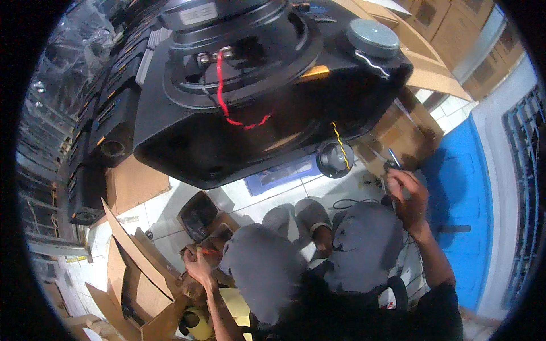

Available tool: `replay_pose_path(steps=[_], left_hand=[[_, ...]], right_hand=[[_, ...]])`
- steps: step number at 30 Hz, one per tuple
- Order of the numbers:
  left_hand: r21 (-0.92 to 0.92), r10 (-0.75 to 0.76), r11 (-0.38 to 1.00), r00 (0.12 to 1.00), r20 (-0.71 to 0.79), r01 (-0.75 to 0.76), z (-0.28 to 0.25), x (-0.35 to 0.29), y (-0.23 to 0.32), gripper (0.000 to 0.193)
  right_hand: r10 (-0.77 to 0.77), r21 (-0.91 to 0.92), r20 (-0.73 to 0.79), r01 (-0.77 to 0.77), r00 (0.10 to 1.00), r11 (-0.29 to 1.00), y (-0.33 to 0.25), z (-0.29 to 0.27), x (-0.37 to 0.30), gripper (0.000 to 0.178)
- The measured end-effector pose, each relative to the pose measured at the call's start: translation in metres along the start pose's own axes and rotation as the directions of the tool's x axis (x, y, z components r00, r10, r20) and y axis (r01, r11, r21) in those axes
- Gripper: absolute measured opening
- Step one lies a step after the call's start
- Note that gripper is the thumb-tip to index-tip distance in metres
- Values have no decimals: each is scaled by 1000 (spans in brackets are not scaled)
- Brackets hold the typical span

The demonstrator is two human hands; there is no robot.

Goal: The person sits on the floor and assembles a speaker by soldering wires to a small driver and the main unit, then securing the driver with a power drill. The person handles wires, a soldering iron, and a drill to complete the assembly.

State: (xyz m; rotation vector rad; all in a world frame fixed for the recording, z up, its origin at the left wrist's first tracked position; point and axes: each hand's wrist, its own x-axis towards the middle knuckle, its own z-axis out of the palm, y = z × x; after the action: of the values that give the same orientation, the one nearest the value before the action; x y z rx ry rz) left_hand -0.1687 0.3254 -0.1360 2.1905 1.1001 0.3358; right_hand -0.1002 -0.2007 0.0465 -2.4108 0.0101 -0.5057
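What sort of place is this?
Probably a workshop where speakers are assembled or repaired: there's a black speaker cabinet, a large driver with a red wire, and similar black cabinets lined up at left.

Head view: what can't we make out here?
All in the head view:
- Left hand: too blurred to tell if it grips the red-orange piece.
- Right hand: its slim tool is small, blurred and partly covered by fingers; type unclear.
- Large speaker driver: top cut off by the upper edge.
- Red wire: lower end lost in the black cabinet's dark interior.
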Motion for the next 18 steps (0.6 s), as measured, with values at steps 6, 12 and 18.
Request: replay_pose_path(steps=[6, 12, 18], left_hand=[[-446, 279, 871, 954, 107, -205, -50, -42, 153, 33], [-642, 663, 683, 666, 343, -349, -57, -53, 276, 22], [-680, 811, 450, -55, 583, -578, 14, -67, 359, 36]], right_hand=[[298, 441, 315, -417, 901, 794, 18, 70, 31, 58], [356, 364, 427, -518, 831, 774, 27, 93, 31, 107], [265, 570, 527, -567, 808, 595, 26, 105, 40, 83]])
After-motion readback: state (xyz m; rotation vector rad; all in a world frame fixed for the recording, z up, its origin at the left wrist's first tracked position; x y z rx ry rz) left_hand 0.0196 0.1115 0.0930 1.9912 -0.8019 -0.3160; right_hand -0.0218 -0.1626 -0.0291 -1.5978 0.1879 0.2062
